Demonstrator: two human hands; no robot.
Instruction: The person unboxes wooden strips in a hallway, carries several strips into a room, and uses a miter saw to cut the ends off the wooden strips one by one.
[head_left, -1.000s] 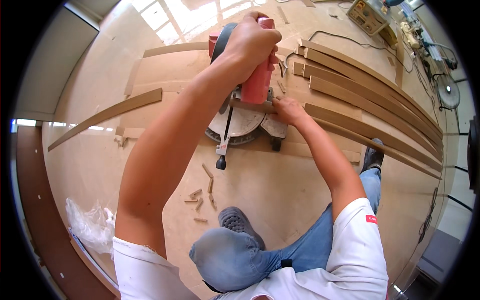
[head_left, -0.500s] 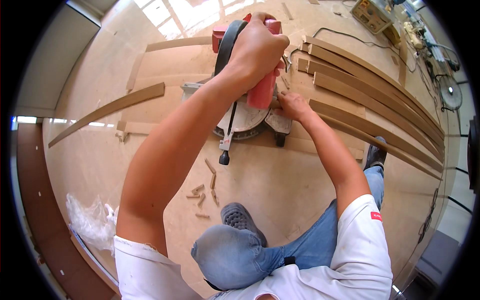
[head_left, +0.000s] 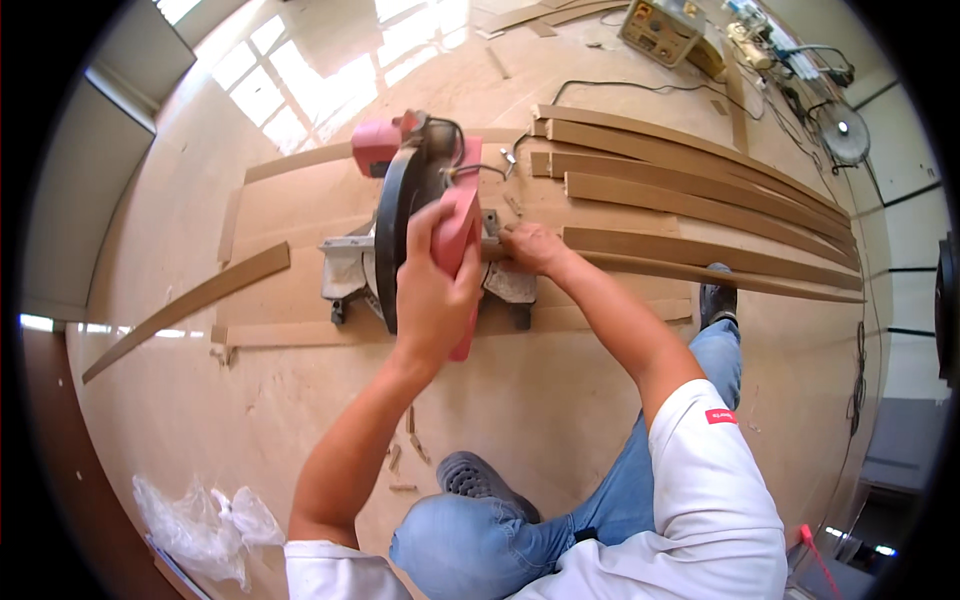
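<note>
My left hand (head_left: pixel 435 290) is wrapped round the red handle (head_left: pixel 458 230) of a mitre saw, whose head is tipped toward me. The saw's dark, curved blade guard (head_left: pixel 392 225) stands just left of the handle and hides much of the base and the cutting spot. My right hand (head_left: pixel 532 247) is closed on a long, thin brown wooden strip (head_left: pixel 660 268), near its left end, at the right side of the saw's grey base (head_left: pixel 510 284). From there the strip runs off to the right, close to the floor. Its very end is hidden behind the saw.
Several long brown boards (head_left: pixel 690 208) lie side by side on the right. Another board (head_left: pixel 190 308) lies at the left. Small offcuts (head_left: pixel 412 438) are scattered near my shoe (head_left: pixel 478 475). Clear plastic (head_left: pixel 205 525) lies lower left; a boxy machine (head_left: pixel 660 32), cables and a fan (head_left: pixel 843 132) stand far right.
My left hand has pulled the saw head down and toward me. My right hand keeps its hold on the strip at the base. The whole view has shifted a little.
</note>
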